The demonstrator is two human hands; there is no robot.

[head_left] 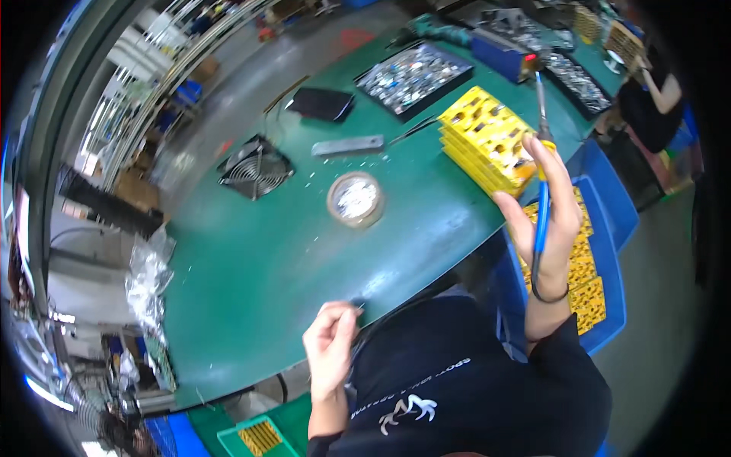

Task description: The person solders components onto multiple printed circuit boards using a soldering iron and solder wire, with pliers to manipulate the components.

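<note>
My right hand (560, 221) carries a soldering iron (542, 206) with a blue and yellow handle, its metal shaft pointing away from me. The thumb and fingertips of that hand are by the near right corner of a stack of yellow panels (487, 129) with dark openings; whether they touch it I cannot tell. Close to the table's front edge, my left hand (331, 339) is closed in a pinch. A tiny dark piece shows at its fingertips, too small to name. A round tub (355, 199) of shiny silvery material stands beyond the left hand.
On the green table (251, 305) lie a small fan (256, 167), a grey metal bar (348, 145), tweezers (413, 130), a dark phone-like slab (321, 103) and a black tray of small parts (415, 78). A blue bin (613, 305) holds yellow panels at right. Another person's arm (664, 95) shows far right.
</note>
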